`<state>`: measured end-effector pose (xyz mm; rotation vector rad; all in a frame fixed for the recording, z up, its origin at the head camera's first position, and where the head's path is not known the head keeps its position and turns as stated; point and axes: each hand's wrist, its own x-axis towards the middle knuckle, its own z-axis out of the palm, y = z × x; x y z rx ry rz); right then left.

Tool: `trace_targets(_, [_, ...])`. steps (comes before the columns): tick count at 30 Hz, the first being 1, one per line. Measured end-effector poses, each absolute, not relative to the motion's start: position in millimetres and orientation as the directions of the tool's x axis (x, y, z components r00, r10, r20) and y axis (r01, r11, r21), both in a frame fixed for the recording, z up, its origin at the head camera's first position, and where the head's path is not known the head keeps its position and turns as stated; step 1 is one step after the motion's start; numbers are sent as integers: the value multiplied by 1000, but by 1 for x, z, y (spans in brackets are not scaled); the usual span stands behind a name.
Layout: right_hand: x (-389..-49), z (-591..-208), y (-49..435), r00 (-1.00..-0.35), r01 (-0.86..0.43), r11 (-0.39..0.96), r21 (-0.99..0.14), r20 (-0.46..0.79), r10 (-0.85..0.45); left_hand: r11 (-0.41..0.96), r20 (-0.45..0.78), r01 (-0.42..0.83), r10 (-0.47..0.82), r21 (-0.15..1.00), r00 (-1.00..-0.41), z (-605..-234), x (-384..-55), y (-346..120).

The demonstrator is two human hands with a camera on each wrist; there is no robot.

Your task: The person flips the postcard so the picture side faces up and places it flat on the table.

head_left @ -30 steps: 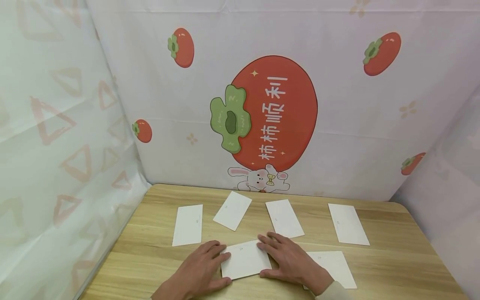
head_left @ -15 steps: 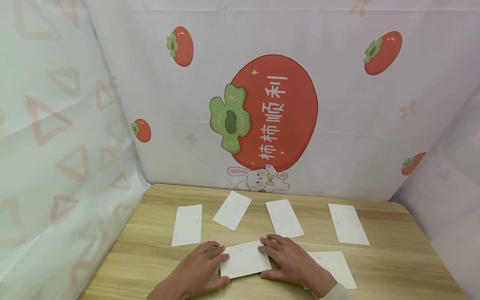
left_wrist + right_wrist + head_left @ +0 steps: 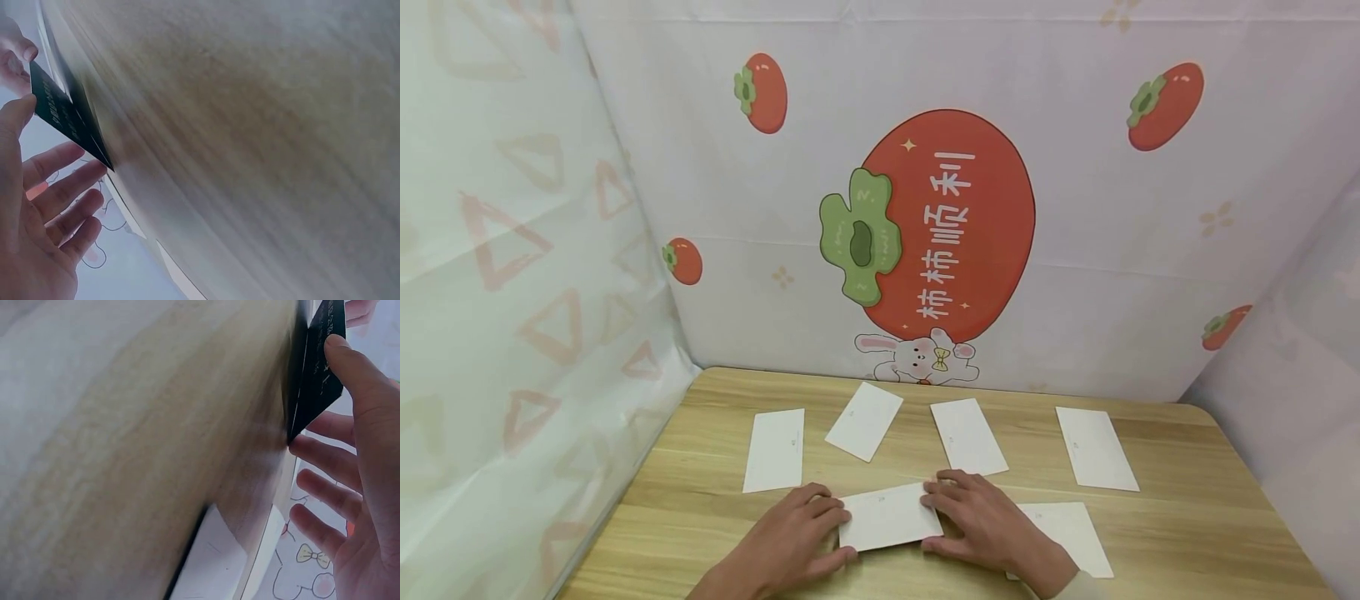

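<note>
Both hands pinch one white card (image 3: 889, 518) by its two short ends, thumbs at the near edge and fingers at the far side. My left hand (image 3: 792, 537) has the left end, my right hand (image 3: 983, 523) the right end. The card tilts, its near edge raised from the table. Its underside is dark green or black with pale lettering, as the dark card face (image 3: 59, 106) in the left wrist view and the same card (image 3: 320, 365) in the right wrist view show. A second white card (image 3: 1067, 533) lies partly hidden under my right forearm.
Along the back of the wooden table (image 3: 1195, 517) lie more white cards: a far-left card (image 3: 775, 450), a slanted card (image 3: 865, 422), a middle card (image 3: 970, 437) and a right card (image 3: 1096, 448). Behind them hangs a printed cloth (image 3: 1075, 333).
The held card's near edge has risen a little, so it tilts more. My left hand has shifted slightly left and the right fingers slightly right; the other cards stay put.
</note>
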<state>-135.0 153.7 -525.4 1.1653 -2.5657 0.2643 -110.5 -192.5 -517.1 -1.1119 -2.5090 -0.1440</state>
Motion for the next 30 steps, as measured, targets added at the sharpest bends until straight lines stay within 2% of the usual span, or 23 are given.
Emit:
trace_targets(8, [-135, -524, 155, -588, -772, 635, -31, 415, -695, 670, 399, 739, 697, -67, -596, -512, -111, -193])
trace_targets(16, [-135, -524, 155, -532, -793, 610, 3, 485, -694, 646, 432, 757, 713, -98, -553, -509, -112, -194])
trace_targets(30, [-136, -522, 154, -527, -791, 611, -32, 544, -654, 567, 464, 817, 754, -102, -465, -501, -119, -194])
